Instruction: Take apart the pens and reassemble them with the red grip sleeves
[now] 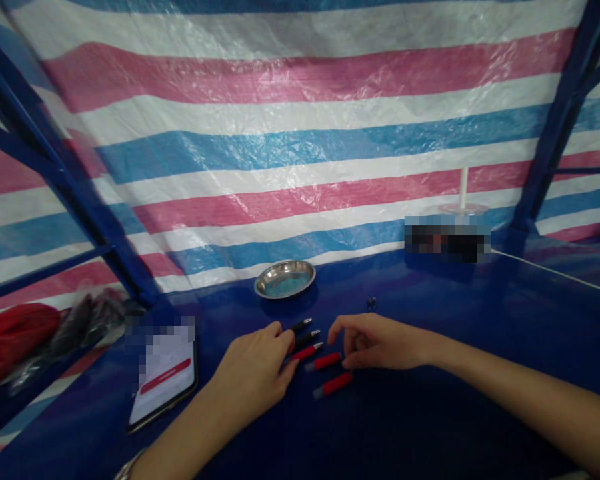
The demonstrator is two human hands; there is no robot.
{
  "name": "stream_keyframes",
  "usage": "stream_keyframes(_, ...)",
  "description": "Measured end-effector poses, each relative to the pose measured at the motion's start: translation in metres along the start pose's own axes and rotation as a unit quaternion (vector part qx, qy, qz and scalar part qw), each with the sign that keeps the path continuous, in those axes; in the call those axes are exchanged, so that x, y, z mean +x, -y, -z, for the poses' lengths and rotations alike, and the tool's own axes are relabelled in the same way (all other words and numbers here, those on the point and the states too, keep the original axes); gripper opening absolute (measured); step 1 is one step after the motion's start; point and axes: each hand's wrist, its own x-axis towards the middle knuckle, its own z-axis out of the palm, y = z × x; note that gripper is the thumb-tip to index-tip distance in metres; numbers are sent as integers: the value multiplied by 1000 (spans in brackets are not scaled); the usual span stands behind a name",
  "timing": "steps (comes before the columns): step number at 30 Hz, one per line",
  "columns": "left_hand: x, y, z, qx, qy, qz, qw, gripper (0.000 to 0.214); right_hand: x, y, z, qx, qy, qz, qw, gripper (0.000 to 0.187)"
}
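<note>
On the blue table (430, 400) lie several pens side by side. My left hand (253, 367) rests over the near ends of two black pens (305, 329) and a red pen (307, 351), fingers curled onto them. My right hand (375, 341) sits to their right, fingers curled and touching the end of a red pen piece (324, 362). A second red pen piece (334, 385) lies loose just in front of it.
A small steel dish (285, 278) stands behind the pens. A phone (164, 380) lies at the left. A tiny dark item (371, 303) sits behind my right hand. A white stand (463, 200) rises at the back right. Striped tarpaulin and blue frame posts enclose the table; red and black bundles lie at far left.
</note>
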Motion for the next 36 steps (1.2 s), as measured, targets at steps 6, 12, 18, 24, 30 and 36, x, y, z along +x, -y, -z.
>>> stream_keyframes(6,-1,-3,-3,22,-2,-21,1000,15,-4,5,-2,-122,-2,11,992,40)
stream_keyframes(12,-1,-6,-3,17,-30,-23,999,17,-6,10,-7,-192,-7,36,981,31)
stream_keyframes(18,0,-11,2,-6,-70,-15,997,16,-5,11,-9,-227,-5,49,973,23)
stream_keyframes(24,1,-13,-1,-29,-100,-8,995,15,-2,8,-11,-247,-14,59,967,16)
stream_keyframes(30,1,-14,-1,-34,-98,-6,995,15,-2,9,-11,-238,-23,37,970,20)
stream_keyframes(36,0,-14,-3,-37,-96,-13,995,15,-3,9,-11,-235,-23,16,971,22)
